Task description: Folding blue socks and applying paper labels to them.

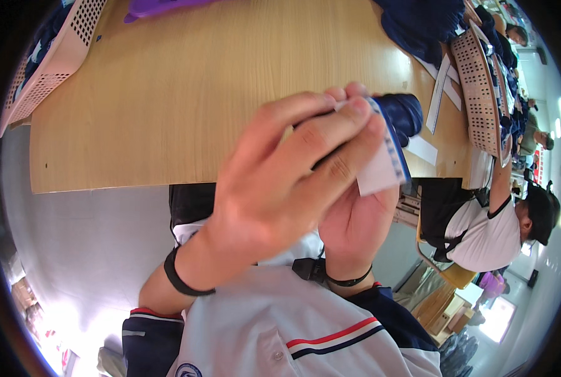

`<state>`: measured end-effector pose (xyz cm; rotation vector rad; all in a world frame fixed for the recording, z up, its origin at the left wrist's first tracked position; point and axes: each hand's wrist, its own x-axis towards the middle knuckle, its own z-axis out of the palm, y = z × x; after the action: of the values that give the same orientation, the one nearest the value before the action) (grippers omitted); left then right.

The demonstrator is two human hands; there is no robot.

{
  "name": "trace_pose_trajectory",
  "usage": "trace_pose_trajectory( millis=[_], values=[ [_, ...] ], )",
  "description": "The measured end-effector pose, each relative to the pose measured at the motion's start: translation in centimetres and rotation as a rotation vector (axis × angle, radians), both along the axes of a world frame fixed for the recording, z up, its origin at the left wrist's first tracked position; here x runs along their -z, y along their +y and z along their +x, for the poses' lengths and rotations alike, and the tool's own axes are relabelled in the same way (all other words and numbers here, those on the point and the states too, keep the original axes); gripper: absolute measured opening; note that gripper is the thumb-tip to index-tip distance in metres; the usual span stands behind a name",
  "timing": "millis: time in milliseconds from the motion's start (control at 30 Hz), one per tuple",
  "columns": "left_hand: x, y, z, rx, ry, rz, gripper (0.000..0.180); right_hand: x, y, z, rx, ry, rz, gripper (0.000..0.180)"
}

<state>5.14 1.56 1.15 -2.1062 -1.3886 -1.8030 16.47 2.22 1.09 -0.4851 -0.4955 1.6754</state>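
Observation:
Both of my hands are raised in front of me over the near edge of the table, close together. My left hand (pixel 274 173) lies across a small white card (pixel 379 168) with a blue edge, its fingers pressed onto it. My right hand (pixel 356 223) is behind and below the same card, palm up, fingertips showing past the left fingers. A dark navy bundle of rolled cloth (pixel 403 116) shows just beyond the card. Whether the right fingers also grip this bundle is hidden.
The wooden table (pixel 167 107) spreads ahead. A pink basket (pixel 57 66) stands at its left, another basket (pixel 475 81) of dark items at right. Navy cloth (pixel 419 25), white strips (pixel 441 94) and a purple object (pixel 161 7) lie farther off. A seated person (pixel 488 239) works at right.

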Motion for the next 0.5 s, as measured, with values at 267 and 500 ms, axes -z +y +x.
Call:
trace_pose_trajectory(
  millis=[267,500],
  values=[
    [0.5,0.1,-0.9,0.001,-0.020,0.000,0.056,-0.2,1.1,1.6,-0.061,-0.205,0.207,0.055],
    [0.0,-1.0,-0.2,0.020,-0.008,-0.058,0.048,-1.3,1.5,1.0,-0.133,-0.124,0.220,0.052]
  ],
)
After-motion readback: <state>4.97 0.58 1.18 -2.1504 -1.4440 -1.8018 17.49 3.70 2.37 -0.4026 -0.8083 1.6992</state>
